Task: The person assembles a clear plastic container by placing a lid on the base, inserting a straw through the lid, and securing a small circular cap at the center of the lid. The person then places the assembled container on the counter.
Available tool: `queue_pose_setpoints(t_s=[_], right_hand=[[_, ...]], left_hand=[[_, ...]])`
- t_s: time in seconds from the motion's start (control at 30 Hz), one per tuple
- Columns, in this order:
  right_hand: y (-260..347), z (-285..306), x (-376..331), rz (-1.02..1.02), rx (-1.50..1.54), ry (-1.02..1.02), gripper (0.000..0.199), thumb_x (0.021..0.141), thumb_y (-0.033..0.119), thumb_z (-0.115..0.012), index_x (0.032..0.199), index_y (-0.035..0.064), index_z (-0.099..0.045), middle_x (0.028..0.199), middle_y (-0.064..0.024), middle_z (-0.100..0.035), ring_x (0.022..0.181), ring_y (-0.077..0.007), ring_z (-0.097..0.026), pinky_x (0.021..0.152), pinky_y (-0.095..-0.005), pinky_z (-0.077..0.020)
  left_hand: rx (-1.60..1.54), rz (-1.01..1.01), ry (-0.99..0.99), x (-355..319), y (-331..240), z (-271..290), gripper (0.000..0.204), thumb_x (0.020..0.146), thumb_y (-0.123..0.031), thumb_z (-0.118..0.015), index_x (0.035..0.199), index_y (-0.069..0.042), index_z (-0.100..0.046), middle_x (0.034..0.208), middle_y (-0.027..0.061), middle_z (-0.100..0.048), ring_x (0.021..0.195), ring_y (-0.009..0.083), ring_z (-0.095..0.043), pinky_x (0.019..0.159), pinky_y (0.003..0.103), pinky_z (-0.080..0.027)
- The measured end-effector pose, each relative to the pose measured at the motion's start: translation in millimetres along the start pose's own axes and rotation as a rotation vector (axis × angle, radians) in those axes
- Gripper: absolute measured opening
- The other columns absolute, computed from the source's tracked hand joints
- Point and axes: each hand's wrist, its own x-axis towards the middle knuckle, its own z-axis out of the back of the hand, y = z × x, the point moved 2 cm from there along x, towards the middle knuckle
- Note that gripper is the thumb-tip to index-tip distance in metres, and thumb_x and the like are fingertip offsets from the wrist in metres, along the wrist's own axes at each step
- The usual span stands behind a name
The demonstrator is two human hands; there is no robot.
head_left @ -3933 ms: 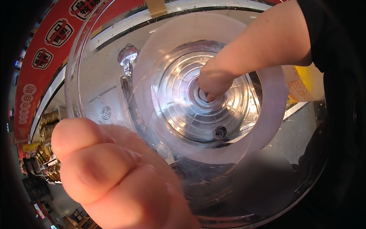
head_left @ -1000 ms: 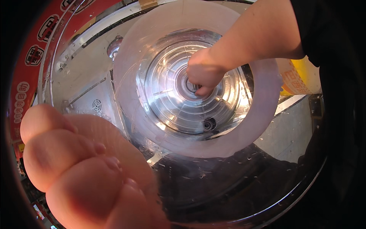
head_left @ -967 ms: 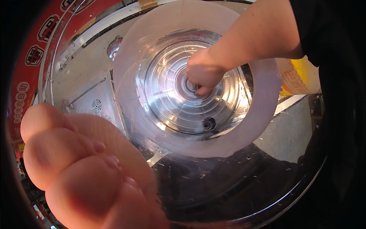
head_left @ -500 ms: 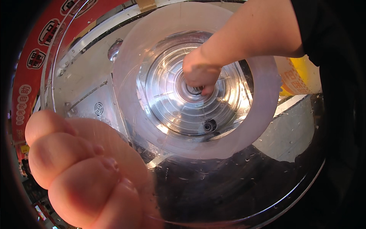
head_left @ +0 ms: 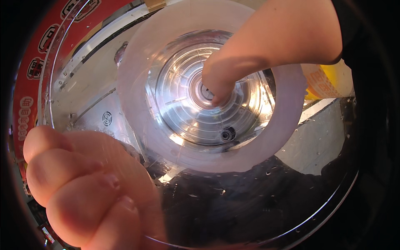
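Observation:
I look down into a large, round, clear plastic vessel with a frosted band around its wall and water drops on it. At the lower left, the curled fingers of my left hand close over its rim. My right arm reaches in from the upper right. Down at the ringed, shiny bottom, my right hand is bunched over the central round part. Its fingertips are hidden, so whatever they may pinch cannot be made out. A small dark round fitting sits below that hand in the picture.
Through the clear wall a metal surface with a small ringed drain pattern shows. A yellow and white package lies at the right, beyond the vessel. A red printed panel runs along the far left. Dark clothing fills the right side.
My right hand has turned a little at the vessel's centre, uncovering more of the round part. The left hand, still on the rim, has shifted slightly left in view.

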Motion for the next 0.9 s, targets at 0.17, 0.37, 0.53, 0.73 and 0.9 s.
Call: queue_pose_setpoints(t_s=[0.17, 0.37, 0.53, 0.73, 0.9], right_hand=[[-5.9, 12.6, 9.6, -0.013, -0.115, 0.025, 0.062, 0.086, 0.061, -0.058, 0.085, 0.0007, -0.073, 0.086, -0.0163, -0.071, 0.087, -0.0345, -0.067, 0.078, -0.0439, -0.0528], [-17.1, 51.8, 7.3, -0.032, -0.295, 0.048, 0.063, 0.087, 0.061, -0.056, 0.086, 0.0006, -0.073, 0.087, -0.0160, -0.071, 0.087, -0.0341, -0.067, 0.079, -0.0432, -0.0528], [-21.6, 82.6, -31.2, -0.106, -0.381, 0.000, 0.064, 0.088, 0.061, -0.055, 0.086, 0.0006, -0.073, 0.088, -0.0157, -0.071, 0.087, -0.0338, -0.067, 0.080, -0.0426, -0.0527], [-15.9, 90.7, -143.2, -0.258, -0.200, -0.283, 0.060, 0.093, 0.056, -0.051, 0.104, -0.0014, -0.064, 0.102, -0.0172, -0.065, 0.100, -0.0320, -0.062, 0.088, -0.0414, -0.0500], [-5.5, 60.1, -239.8, -0.385, 0.115, -0.631, 0.059, 0.097, 0.051, -0.048, 0.119, -0.0030, -0.057, 0.115, -0.0185, -0.060, 0.110, -0.0304, -0.058, 0.094, -0.0404, -0.0478]], left_hand=[[0.065, 0.011, -0.048, -1.1, -4.3, -1.6, 0.046, 0.095, -0.049, -0.028, 0.076, -0.013, -0.048, 0.060, 0.0003, -0.038, 0.056, 0.0155, -0.032, 0.055, 0.035, -0.023], [-0.104, 0.008, -0.049, -6.1, 3.4, -1.4, 0.044, 0.096, -0.046, -0.033, 0.074, -0.011, -0.049, 0.060, 0.0003, -0.037, 0.058, 0.0166, -0.031, 0.057, 0.036, -0.021], [-0.100, 0.045, -0.228, -15.9, 6.7, -2.0, 0.046, 0.096, -0.044, -0.039, 0.067, -0.009, -0.045, 0.058, 0.0010, -0.034, 0.062, 0.0182, -0.032, 0.059, 0.037, -0.021], [-0.029, 0.068, -0.162, -12.4, 0.2, -2.1, 0.047, 0.099, -0.048, -0.037, 0.070, -0.011, -0.045, 0.062, -0.0008, -0.038, 0.059, 0.0168, -0.033, 0.056, 0.035, -0.022], [0.019, 0.050, -0.172, -2.7, -0.6, -8.2, 0.043, 0.096, -0.044, -0.039, 0.068, -0.011, -0.042, 0.058, -0.0002, -0.034, 0.053, 0.0168, -0.029, 0.054, 0.036, -0.021]])
